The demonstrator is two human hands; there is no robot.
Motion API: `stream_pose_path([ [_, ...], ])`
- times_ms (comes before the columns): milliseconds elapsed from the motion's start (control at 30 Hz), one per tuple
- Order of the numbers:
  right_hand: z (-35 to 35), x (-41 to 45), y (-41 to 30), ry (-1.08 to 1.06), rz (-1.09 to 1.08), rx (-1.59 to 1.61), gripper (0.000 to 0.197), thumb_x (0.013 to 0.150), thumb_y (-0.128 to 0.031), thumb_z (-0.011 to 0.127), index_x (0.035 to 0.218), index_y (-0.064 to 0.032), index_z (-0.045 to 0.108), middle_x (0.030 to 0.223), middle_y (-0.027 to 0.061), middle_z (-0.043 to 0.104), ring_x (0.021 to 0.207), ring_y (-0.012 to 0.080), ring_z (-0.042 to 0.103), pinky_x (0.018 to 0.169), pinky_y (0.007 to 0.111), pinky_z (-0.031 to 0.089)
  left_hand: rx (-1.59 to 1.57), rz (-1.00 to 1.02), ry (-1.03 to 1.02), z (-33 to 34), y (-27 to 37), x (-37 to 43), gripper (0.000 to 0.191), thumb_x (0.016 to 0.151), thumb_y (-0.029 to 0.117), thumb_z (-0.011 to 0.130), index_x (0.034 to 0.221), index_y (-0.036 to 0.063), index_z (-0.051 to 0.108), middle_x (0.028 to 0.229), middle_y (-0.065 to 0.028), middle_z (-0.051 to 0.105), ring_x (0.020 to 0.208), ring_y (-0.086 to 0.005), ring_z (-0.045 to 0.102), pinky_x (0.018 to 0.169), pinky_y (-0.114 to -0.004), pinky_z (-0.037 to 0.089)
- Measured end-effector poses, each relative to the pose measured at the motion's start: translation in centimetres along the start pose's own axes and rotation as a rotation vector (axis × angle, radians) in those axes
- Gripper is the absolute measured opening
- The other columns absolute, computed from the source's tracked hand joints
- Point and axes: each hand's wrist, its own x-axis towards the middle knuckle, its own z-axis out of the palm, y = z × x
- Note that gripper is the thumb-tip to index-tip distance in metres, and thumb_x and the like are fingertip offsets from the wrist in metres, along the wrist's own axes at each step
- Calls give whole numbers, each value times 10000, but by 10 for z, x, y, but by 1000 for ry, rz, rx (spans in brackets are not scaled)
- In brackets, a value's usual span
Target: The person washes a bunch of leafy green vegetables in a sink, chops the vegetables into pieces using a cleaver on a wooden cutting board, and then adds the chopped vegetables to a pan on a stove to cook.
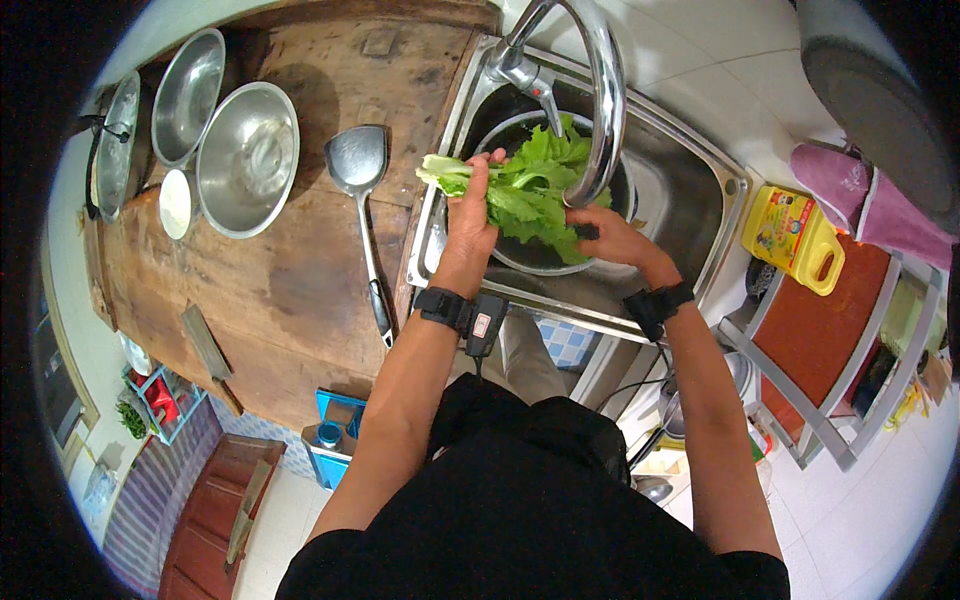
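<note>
Over a metal basin (525,264) in the stainless steel sink (679,180), my left hand (472,202) is closed around the pale stem end of a bunch of leafy green lettuce (536,176). The leaves spread to the right, beneath the chrome faucet (609,97). My right hand (611,236) is at the lower right edge of the leaves, thumb and fingers partly apart; whether it grips a leaf is hard to tell, as the spout and leaves hide part of it. Both wrists wear black straps.
On the wooden counter left of the sink lie a metal spatula (360,169), two steel bowls (251,161) (189,97), a cup of white contents (176,204) and a cleaver-like blade (206,341). A yellow jug (791,236) and a metal-framed rack (825,337) stand right of the sink.
</note>
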Motion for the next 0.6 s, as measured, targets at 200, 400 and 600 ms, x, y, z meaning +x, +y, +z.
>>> stream_pose_path([
  [200, 1, 26, -13, 405, -46, 62, 433, 686, -103, 584, 1108, -57, 499, 1090, 136, 536, 1047, 300, 501, 909, 348, 387, 150, 26, -1, 6, 0, -11, 221, 796, 175, 651, 951, 69, 535, 967, -90, 614, 856, -180, 576, 760, -333, 485],
  [400, 3, 46, -34, 35, 107, -213, 441, 718, -150, 613, 1142, -96, 505, 1061, 136, 554, 1011, 265, 524, 864, 317, 409, 362, 26, 56, 23, 4, -15, 211, 775, 140, 672, 912, 24, 562, 853, -77, 635, 763, -157, 593, 689, -301, 487],
  [600, 14, 31, -43, 283, 15, -450, 435, 728, -181, 621, 1142, -111, 507, 1032, 151, 560, 933, 323, 546, 778, 375, 441, 311, 100, 85, 15, -3, 0, 187, 806, 194, 641, 892, 33, 599, 887, -46, 615, 782, -134, 570, 690, -277, 468],
])
